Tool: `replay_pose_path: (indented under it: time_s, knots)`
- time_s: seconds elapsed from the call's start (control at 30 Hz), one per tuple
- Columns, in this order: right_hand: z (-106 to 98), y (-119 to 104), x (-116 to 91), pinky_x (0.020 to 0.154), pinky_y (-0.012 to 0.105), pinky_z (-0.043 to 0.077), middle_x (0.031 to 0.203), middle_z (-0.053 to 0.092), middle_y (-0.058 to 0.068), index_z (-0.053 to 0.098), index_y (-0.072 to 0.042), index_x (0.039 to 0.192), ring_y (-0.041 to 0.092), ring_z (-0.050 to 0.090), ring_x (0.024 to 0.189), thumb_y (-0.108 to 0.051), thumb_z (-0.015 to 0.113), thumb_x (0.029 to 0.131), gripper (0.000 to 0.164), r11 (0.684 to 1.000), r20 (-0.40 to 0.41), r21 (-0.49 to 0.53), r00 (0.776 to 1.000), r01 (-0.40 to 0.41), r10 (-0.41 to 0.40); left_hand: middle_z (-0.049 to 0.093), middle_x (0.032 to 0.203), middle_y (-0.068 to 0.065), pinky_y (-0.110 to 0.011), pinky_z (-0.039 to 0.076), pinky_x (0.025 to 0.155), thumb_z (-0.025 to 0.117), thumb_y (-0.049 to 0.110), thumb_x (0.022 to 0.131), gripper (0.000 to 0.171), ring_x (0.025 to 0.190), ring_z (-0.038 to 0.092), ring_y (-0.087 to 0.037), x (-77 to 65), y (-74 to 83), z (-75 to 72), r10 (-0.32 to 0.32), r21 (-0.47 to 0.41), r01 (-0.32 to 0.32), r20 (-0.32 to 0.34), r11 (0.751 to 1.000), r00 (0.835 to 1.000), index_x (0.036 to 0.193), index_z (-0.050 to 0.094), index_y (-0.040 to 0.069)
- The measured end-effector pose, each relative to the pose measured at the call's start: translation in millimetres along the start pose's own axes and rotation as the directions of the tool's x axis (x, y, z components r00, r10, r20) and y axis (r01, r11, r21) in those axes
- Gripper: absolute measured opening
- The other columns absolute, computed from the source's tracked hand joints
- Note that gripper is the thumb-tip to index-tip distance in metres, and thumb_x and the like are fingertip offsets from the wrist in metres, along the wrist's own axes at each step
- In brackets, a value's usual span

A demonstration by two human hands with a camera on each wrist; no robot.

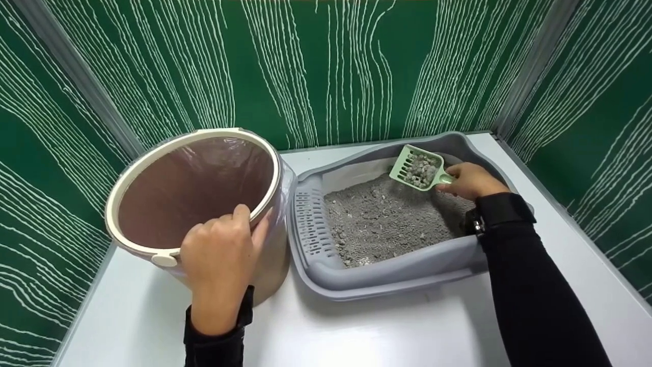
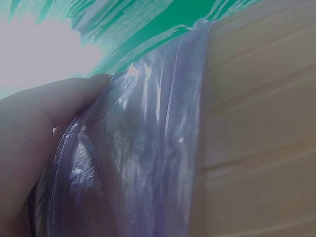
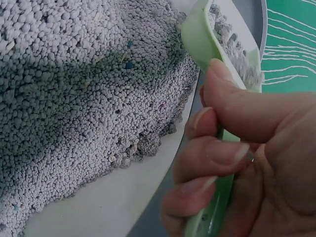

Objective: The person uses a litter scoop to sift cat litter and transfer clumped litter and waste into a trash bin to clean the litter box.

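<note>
My right hand (image 1: 469, 181) grips the handle of a light green slotted litter scoop (image 1: 407, 153), its fingers wrapped round it in the right wrist view. Grey clumps (image 1: 422, 171) lie in the scoop, which is held over the grey litter (image 1: 387, 219) inside a grey litter box (image 1: 377, 278). My left hand (image 1: 219, 250) holds the near right rim of a trash bin (image 1: 272, 275), fingers over the cream ring (image 1: 114, 214) and thumb outside. In the left wrist view a thin plastic bag (image 2: 148, 138) hangs folded over the bin's outside. The inside bottom of the bin is hidden.
The bin stands on a white table (image 1: 351, 336), close against the left side of the litter box. A perforated step (image 1: 311, 224) forms the box's left end. Green walls (image 1: 351, 66) with white wavy lines enclose the table at the back and sides.
</note>
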State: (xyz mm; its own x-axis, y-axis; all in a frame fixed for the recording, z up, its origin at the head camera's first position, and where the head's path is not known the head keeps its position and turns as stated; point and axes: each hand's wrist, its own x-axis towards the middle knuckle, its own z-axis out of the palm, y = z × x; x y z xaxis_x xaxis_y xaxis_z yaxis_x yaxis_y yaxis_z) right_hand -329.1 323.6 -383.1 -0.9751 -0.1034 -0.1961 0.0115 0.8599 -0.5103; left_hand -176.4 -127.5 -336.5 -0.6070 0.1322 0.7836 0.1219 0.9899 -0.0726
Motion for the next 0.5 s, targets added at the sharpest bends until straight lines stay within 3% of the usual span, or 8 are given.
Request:
replay_pose_path:
  time_s: [0.23,0.37,0.4,0.5]
  knots:
    - [0.3,-0.5,0.0,0.065,0.029,0.041,0.078,0.061,-0.002,0.064,0.002,0.112,0.013,0.05,0.069,-0.027,0.071,0.095,0.034,0.998,0.014,0.051,0.999,-0.029,0.029,0.053,0.047,-0.011,-0.043,0.037,0.043,0.08,0.039,0.085,0.046,0.044,0.057,-0.036,-0.6,-0.2,1.3,-0.001,-0.007,0.001,-0.025,1.0,1.0,0.066,0.054,0.006]
    - [1.0,-0.4,0.7,0.063,0.027,0.041,0.089,0.063,0.004,0.066,0.001,0.105,0.012,0.049,0.068,-0.025,0.072,0.094,0.029,0.998,0.013,0.061,1.0,-0.027,0.026,0.053,0.047,-0.011,-0.043,0.038,0.043,0.081,0.038,0.085,0.046,0.044,0.057,-0.036,-0.7,-0.1,1.1,0.002,-0.007,-0.002,-0.022,1.0,1.0,0.067,0.054,0.006]
    - [0.9,-0.6,0.8,0.062,0.026,0.042,0.098,0.063,0.007,0.067,0.002,0.105,0.011,0.049,0.067,-0.025,0.072,0.094,0.03,0.997,0.022,0.067,1.0,-0.024,0.022,0.053,0.047,-0.011,-0.043,0.037,0.043,0.081,0.039,0.085,0.046,0.044,0.057,-0.036,-0.7,-0.1,1.1,0.002,-0.007,-0.002,-0.021,1.0,1.0,0.067,0.054,0.005]
    - [0.0,-2.0,1.9,0.056,0.023,0.042,0.093,0.063,0.006,0.067,0.003,0.108,0.007,0.047,0.061,-0.028,0.069,0.097,0.033,0.994,0.092,0.104,0.995,-0.038,0.029,0.053,0.047,-0.011,-0.043,0.037,0.043,0.081,0.039,0.085,0.046,0.044,0.057,-0.035,-0.8,-0.2,0.9,0.003,-0.006,-0.003,-0.019,1.0,1.0,0.067,0.055,0.005]
